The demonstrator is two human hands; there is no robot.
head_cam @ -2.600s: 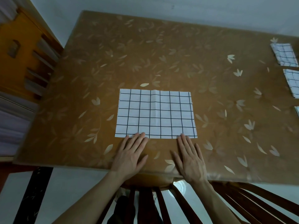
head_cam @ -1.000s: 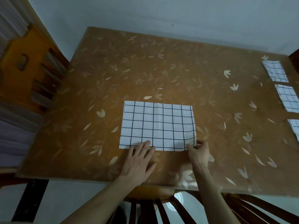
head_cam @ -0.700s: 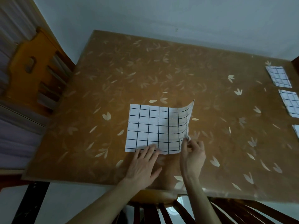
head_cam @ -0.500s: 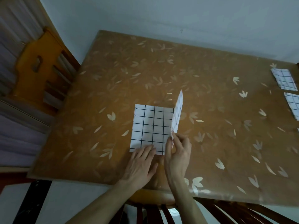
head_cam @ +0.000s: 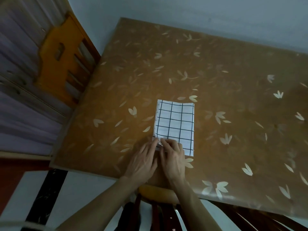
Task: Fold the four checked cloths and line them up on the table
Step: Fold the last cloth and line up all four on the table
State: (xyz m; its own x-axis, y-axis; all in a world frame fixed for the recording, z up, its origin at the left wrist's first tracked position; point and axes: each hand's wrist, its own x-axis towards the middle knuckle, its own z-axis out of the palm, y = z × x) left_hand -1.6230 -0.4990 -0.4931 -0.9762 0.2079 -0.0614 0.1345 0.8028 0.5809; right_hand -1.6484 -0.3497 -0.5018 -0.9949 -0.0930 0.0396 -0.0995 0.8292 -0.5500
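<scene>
A white cloth with a black grid check (head_cam: 175,125) lies folded into an upright rectangle on the brown table with a pale leaf-pattern cover (head_cam: 233,114). The cloth sits near the table's front edge, roughly midway between its left and right edges, with its long sides running front to back. Layered edges show along the cloth's left side.

The left hand (head_cam: 141,161) rests palm down on the table, its fingers (head_cam: 152,145) extended and nearly straight, the tips touching the cloth's front left corner. The right hand (head_cam: 173,157) lies just beside it, touching it, over the cloth's front edge. The right fingers (head_cam: 166,144) are bent at the knuckles and press down on the front left corner; whether they pinch the fabric or only press it cannot be told. The corner is slightly rumpled between the two sets of fingertips.

An orange-brown wooden chair (head_cam: 65,60) stands at the table's left edge.
</scene>
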